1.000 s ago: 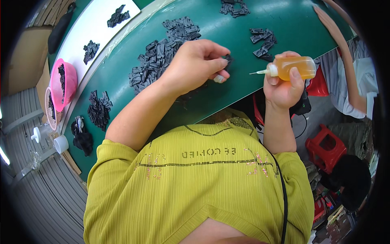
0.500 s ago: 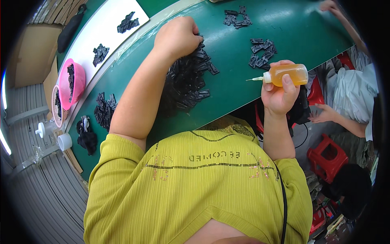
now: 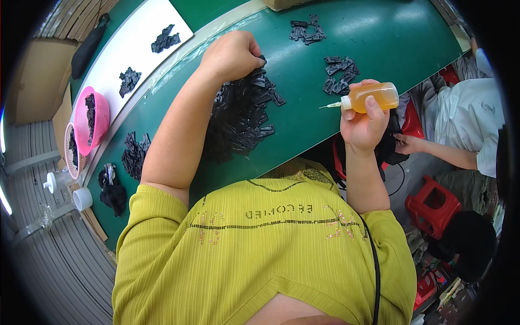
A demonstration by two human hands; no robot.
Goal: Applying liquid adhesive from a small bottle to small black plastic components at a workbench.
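**Working light on one side, steady on the other**

My left grip is bending over the far part of the pile of black pieces. Its fingertips are standing narrowly together at a dark piece; I cannot tell whether they are holding it or only touching it. My right grip is wrapping around a clear bottle, the thumb lying across its side. The bottle is hanging sideways near the edge of the green surface, its thin tip pointing left and staying clear of the pile.

I am judging that a light fingertip pinch is suiting this step best: the pieces are overlapping, so a rough pull is risking dragging neighbours along. Lifting one by its edge is looking safer than sliding it. On the other side I am favouring a firm hold without squeezing, since pressure is possibly risking a drip, and the fine tip is needing free space around it.

The pieces are looking dark, flat and oblong, some showing slots, with a faint sheen. They are lying jumbled, partly hidden behind my left forearm. Two smaller groups of similar pieces are lying farther right. The bottle is showing amber liquid through its wall.
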